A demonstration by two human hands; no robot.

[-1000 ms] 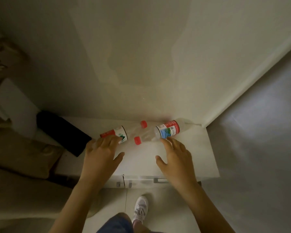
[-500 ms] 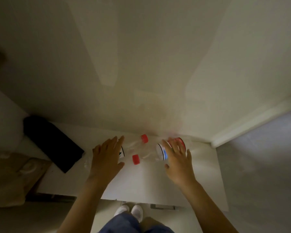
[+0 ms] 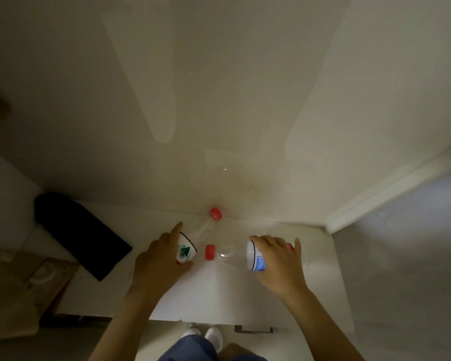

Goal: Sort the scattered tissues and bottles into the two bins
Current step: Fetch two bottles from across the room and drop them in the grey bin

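Frame centre, white tabletop (image 3: 219,295): left hand (image 3: 159,261) fingers curl round green-label bottle (image 3: 193,241); right hand (image 3: 279,264) grips blue-label bottle (image 3: 235,255). Neither binned yet; bins, tissues out of view.

White cabinet top (image 3: 227,295): two clear bottles (image 3: 202,233) (image 3: 235,255), black case (image 3: 81,235).

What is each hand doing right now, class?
Left hand: fingers wrapped round the green-label bottle.
Right hand: fingers wrapped round the blue-label bottle.
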